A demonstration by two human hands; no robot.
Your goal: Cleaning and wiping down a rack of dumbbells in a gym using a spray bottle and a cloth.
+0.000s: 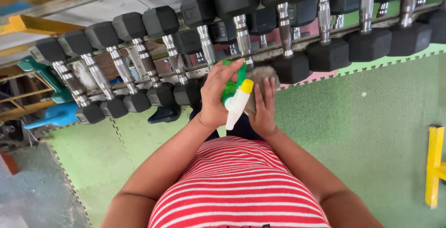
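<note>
My left hand [217, 93] grips a spray bottle [238, 99] with a green body, white trigger head and yellow nozzle, held in front of my chest. The nozzle points toward a grey cloth [261, 77] that my right hand [264, 109] holds bunched against its palm. Both hands are close together, just in front of a rack of black hex dumbbells [241, 28] with chrome handles. My red and white striped shirt fills the bottom of the view.
The dumbbell rack [325, 30] runs across the top of the view on a metal rail. Green foam floor mats [371, 116] lie below it. A yellow metal frame [434, 163] stands at the right edge. Blue kettlebell-like shapes [55, 114] sit at the left.
</note>
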